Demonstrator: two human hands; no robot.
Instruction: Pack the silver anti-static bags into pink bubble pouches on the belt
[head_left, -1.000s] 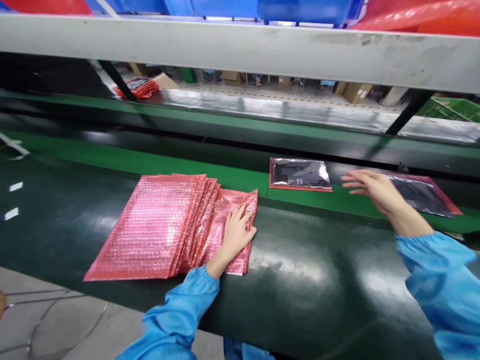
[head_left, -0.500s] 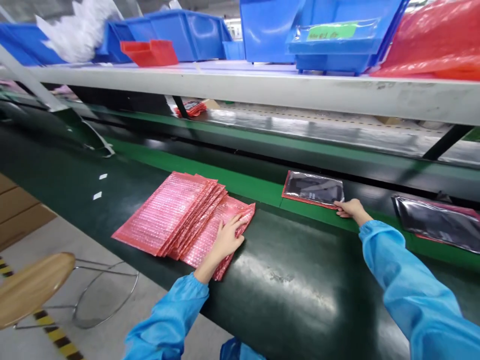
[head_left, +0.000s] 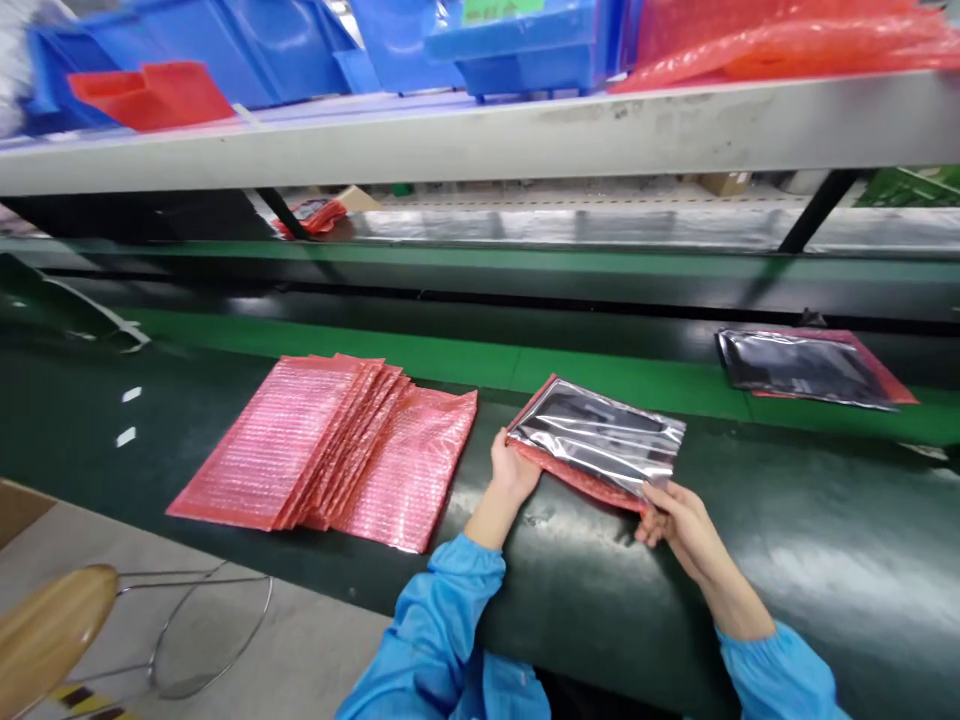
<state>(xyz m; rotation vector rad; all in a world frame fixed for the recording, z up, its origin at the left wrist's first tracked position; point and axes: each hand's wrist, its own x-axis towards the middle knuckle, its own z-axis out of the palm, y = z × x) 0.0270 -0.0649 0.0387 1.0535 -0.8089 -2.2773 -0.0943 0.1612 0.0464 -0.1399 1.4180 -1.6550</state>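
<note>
A dark flat panel in a clear shiny sleeve (head_left: pixel 600 430) lies on a pink bubble-wrap bag (head_left: pixel 577 476), the two held together just above the dark green work surface. My left hand (head_left: pixel 514 468) grips their left end, its thumb at the edge. At the right corner, my right hand (head_left: pixel 671 515) pinches them between thumb and fingers. To the left a fanned stack of pink bubble bags (head_left: pixel 322 440) rests on the surface, apart from both hands. Another sleeved dark panel (head_left: pixel 806 365) sits on pink wrap at the right, untouched.
Overhead runs a white shelf (head_left: pixel 450 140) with blue bins (head_left: pixel 525 60), a red bin (head_left: pixel 154 95) and red plastic wrap (head_left: pixel 780 40). A green strip (head_left: pixel 465 362) borders the surface's far side. A wooden stool (head_left: pixel 60 640) stands at lower left.
My left hand has left the bag stack and taken the left end of the sleeved panel. The panel and its pink bag have come off the green strip, nearer to me. The view has shifted right.
</note>
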